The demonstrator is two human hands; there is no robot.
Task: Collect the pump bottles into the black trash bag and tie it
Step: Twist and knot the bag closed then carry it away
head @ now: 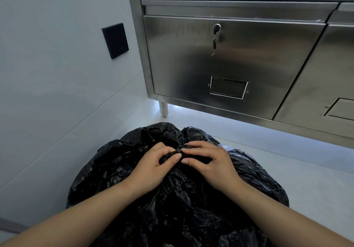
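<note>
A full, crinkled black trash bag (178,199) sits on the pale floor right below me. Its mouth is gathered into a twisted knot (179,150) at the top centre. My left hand (155,165) pinches the gathered plastic from the left. My right hand (209,161) pinches it from the right, fingertips nearly touching those of the left. Two loose flaps of bag stick up behind the knot. No pump bottles are visible; whatever is inside the bag is hidden.
A stainless steel cabinet (229,61) stands just beyond the bag, with a key in its lock (216,30) and a short leg (163,108). A white wall with a black plate (115,40) closes the left side. Pale floor (297,170) lies to the right.
</note>
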